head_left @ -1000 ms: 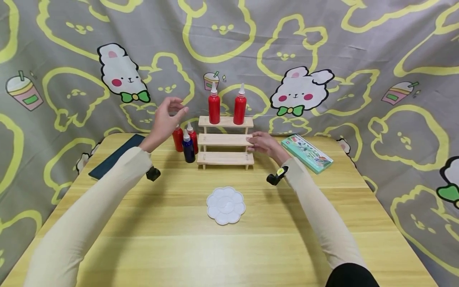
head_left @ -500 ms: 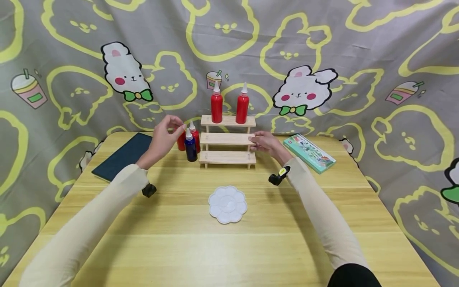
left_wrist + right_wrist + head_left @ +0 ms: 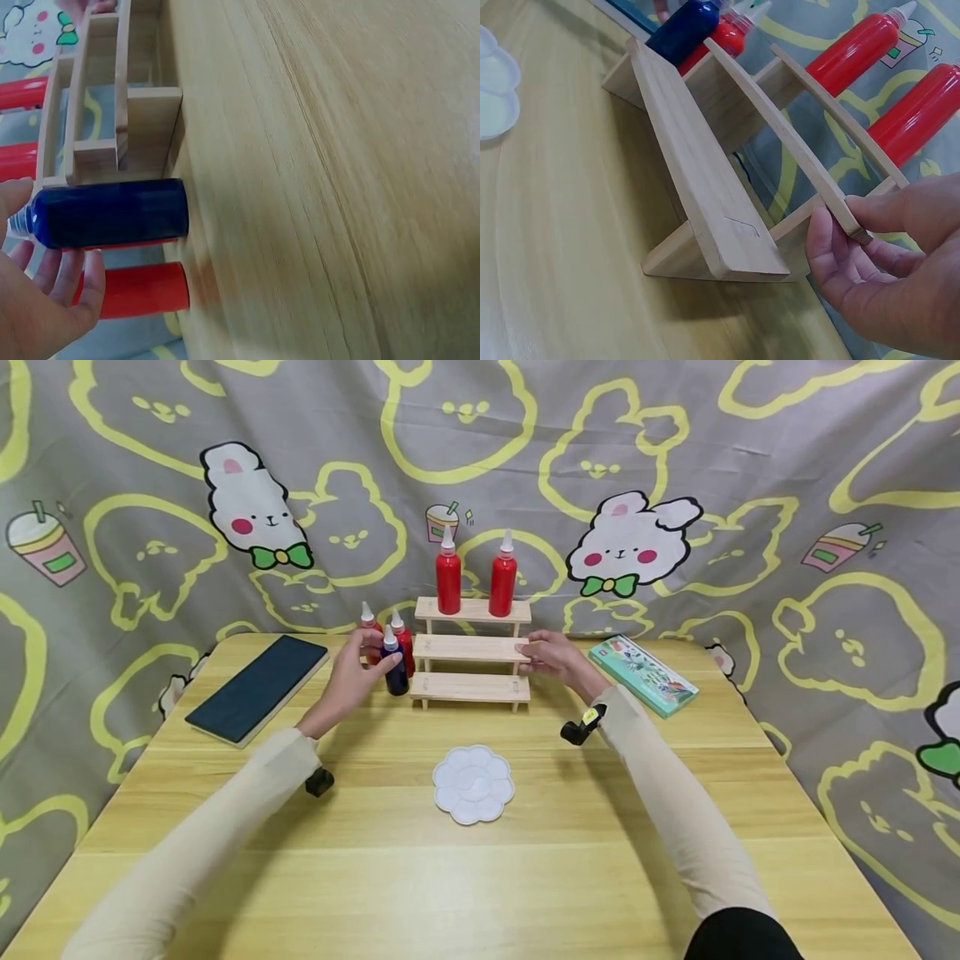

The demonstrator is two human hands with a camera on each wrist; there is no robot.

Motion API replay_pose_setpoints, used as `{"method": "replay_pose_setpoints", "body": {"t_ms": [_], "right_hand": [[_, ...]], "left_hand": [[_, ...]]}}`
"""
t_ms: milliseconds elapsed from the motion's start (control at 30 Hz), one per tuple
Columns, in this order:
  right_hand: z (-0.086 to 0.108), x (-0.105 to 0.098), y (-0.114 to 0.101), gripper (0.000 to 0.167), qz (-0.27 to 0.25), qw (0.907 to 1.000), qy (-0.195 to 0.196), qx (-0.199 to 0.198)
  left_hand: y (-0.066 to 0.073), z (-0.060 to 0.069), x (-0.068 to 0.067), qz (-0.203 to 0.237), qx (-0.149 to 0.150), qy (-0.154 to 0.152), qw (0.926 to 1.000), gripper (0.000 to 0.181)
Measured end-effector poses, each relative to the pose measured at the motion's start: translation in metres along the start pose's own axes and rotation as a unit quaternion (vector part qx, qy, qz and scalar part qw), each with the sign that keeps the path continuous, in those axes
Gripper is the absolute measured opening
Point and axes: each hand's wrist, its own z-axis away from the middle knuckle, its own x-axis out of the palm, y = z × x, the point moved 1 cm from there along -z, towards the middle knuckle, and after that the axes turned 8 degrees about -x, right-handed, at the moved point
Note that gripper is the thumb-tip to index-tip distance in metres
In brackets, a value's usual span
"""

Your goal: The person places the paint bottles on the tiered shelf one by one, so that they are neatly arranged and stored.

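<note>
My left hand (image 3: 351,675) is at the blue bottle (image 3: 396,675), its thumb beside the neck. In the left wrist view the fingers (image 3: 69,274) lie loosely curved along the other side of the blue bottle (image 3: 112,213); firm contact is not plain. Two red bottles (image 3: 403,643) stand close behind, one partly hidden by the hand. With thumb and fingers my right hand (image 3: 558,662) pinches the right end of the middle shelf of the three-step wooden rack (image 3: 471,648); the right wrist view shows this hand (image 3: 900,270) at the shelf's edge (image 3: 810,169).
Two more red bottles (image 3: 448,583) stand on the rack's top shelf. A white flower-shaped palette (image 3: 473,784) lies in front of the rack. A dark flat case (image 3: 258,687) is at the left, a green box (image 3: 643,675) at the right. A patterned cloth (image 3: 480,435) hangs behind.
My left hand has come down from above the bottles to the blue bottle, uncovering a red bottle's cap. The right hand keeps its hold on the rack. The bottles stay where they were.
</note>
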Motion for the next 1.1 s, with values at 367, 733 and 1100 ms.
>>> {"method": "replay_pose_setpoints", "body": {"t_ms": [367, 733, 1100], "right_hand": [[-0.003, -0.004, 0.001, 0.049, -0.027, 0.9995, -0.017, -0.003], [-0.004, 0.0, -0.001, 0.053, -0.012, 0.9998, -0.015, 0.003], [-0.007, -0.003, 0.002, 0.051, -0.026, 0.9996, -0.014, -0.005]], "left_hand": [[-0.008, 0.0, 0.008, -0.016, -0.016, -0.008, 0.9997, 0.053], [-0.017, 0.004, 0.004, -0.001, -0.03, -0.02, 0.9993, 0.057], [-0.016, 0.006, 0.003, 0.017, -0.034, -0.074, 0.9965, 0.061]]}}
